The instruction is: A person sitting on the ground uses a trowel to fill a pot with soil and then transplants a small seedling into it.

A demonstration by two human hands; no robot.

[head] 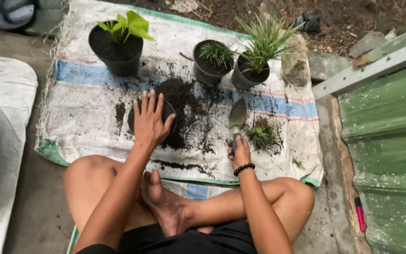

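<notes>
Head view, looking down on a person seated cross-legged at a woven sack (85,117) strewn with loose soil (184,101). The left hand (150,121) lies flat, fingers spread, on top of a small black pot (167,113) filled with soil at the sack's centre. The right hand (240,153) is closed around the handle of a garden trowel (237,117), blade pointing away and resting on the sack. An uprooted grassy plantlet (262,135) lies just beside the blade. Three potted plants stand at the far edge. Risk: uneven pressing may tip the light pot and spill soil; a careless trowel stroke could cut the plantlet's roots.
</notes>
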